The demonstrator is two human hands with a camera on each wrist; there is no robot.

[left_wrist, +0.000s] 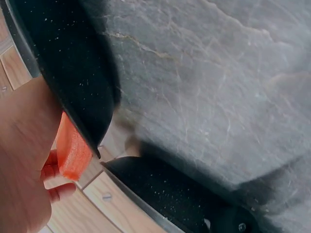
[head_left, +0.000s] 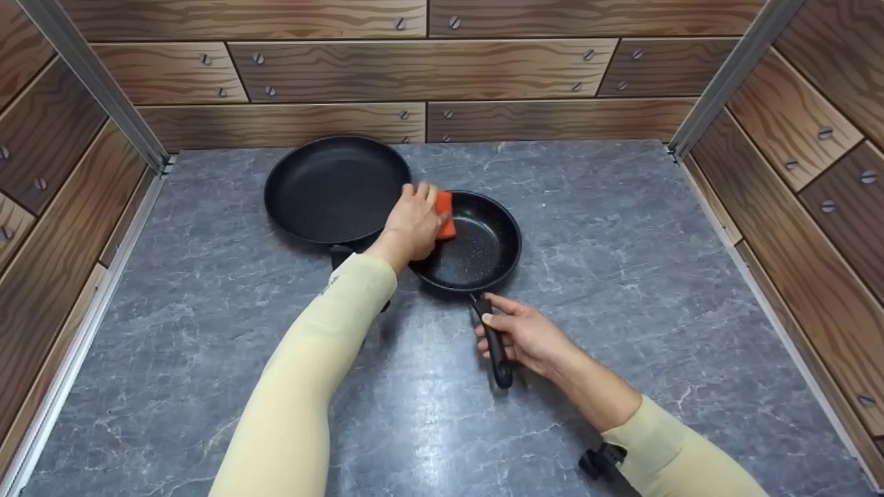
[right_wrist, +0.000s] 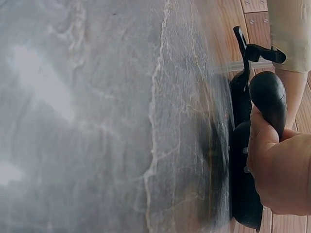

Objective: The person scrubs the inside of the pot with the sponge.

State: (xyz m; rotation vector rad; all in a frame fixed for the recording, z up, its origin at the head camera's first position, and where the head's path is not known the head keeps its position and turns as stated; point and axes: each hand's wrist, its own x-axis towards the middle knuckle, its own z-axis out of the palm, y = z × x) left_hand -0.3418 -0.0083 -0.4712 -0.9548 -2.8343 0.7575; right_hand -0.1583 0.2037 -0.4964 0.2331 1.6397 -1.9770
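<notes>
A small black frying pan [head_left: 483, 248] with a speckled inside stands on the grey marbled surface. My right hand [head_left: 528, 338] grips its black handle [head_left: 503, 369], also seen in the right wrist view as a rounded handle end [right_wrist: 268, 92]. Over the small pan's left rim, my left hand [head_left: 414, 217] holds an orange sponge [head_left: 445, 215]. In the left wrist view the sponge [left_wrist: 73, 148] shows between the fingers and the pan wall. Left of it lies a larger black frying pan [head_left: 338, 190], its handle partly hidden behind my left forearm.
The marbled tabletop [head_left: 621, 276] spreads around both pans. Wood-patterned panels [head_left: 421, 69] enclose it at the back and sides, with metal corner posts [head_left: 718, 76] at the rear. The two pans sit close together, rim near rim.
</notes>
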